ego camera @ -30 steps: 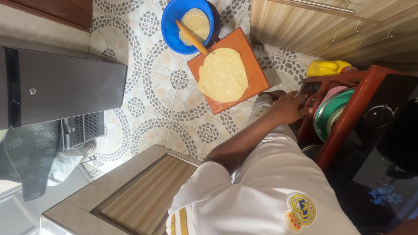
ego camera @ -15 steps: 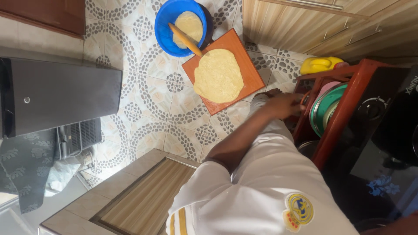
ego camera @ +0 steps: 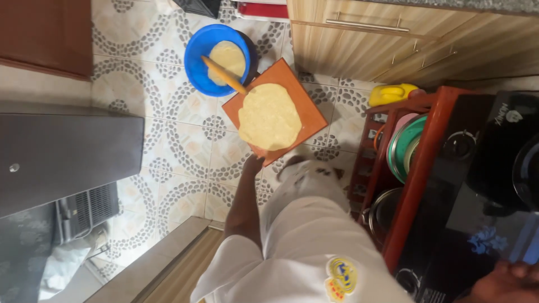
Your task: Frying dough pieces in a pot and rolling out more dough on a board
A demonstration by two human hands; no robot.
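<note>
left grip [ego camera: 254, 164] touches the orange board [ego camera: 306, 109] edge, rolling pin [ego camera: 223, 74] diagonal.

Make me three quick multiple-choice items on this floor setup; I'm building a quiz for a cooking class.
1. Where does the flat rolled dough lie?
A. on the orange board
B. in the rack
C. on the bare tiles

2. What colour is the bowl?
A. red
B. blue
C. green

3. How is the wooden stick placed?
A. gripped in a hand
B. upright in the rack
C. slanting from the bowl to the board

Answers:
1 A, the dough covers most of the board.
2 B, its rim and wall are plainly blue.
3 C, one end sits inside the bowl and no hand holds it; the nearest hand is at the board's near edge.
</note>
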